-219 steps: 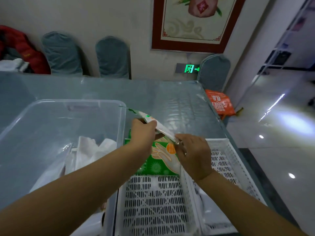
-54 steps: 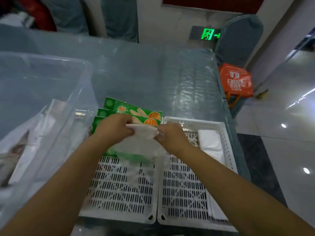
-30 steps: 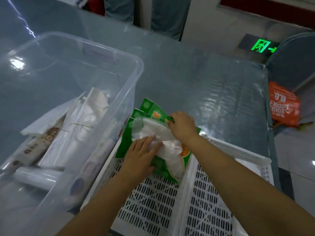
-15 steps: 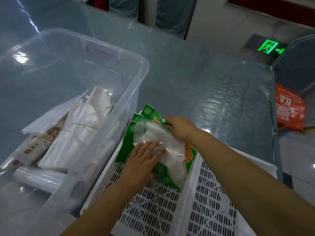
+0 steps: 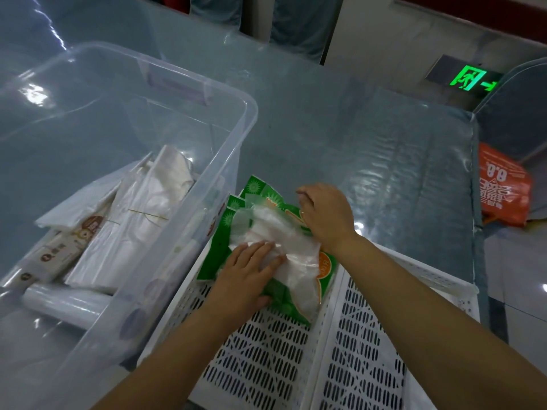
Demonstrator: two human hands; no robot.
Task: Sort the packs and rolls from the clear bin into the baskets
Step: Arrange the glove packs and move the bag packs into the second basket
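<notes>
- Left hand (image 5: 247, 275): flat, fingers spread, palm pressing down on a clear pack (image 5: 275, 247) of white contents. Not gripping, just holding it flat.
- Right hand (image 5: 327, 216): fingers curled shut, pinching the far edge of the same clear pack.
- Clear pack lies on top of a stack of green packs (image 5: 217, 247), directly under both hands, at the far end of the left basket (image 5: 260, 350).
- Green packs: 3 layered corners visible just beyond the left hand's fingertips; orange print shows beside the right wrist.
- Right basket (image 5: 370, 350): white, slotted, touching the left basket, beneath the right forearm.
- Clear bin (image 5: 245, 122): left of the left hand, its wall just beside the green packs. Inside: white packs (image 5: 142, 220), a brown-labelled pack (image 5: 65, 247), a white roll (image 5: 68, 303) nearest the person.
- All on a grey-blue desk (image 5: 384, 173) under glossy film.
- Orange bag (image 5: 503, 187): off the desk edge, well right of the right hand.
</notes>
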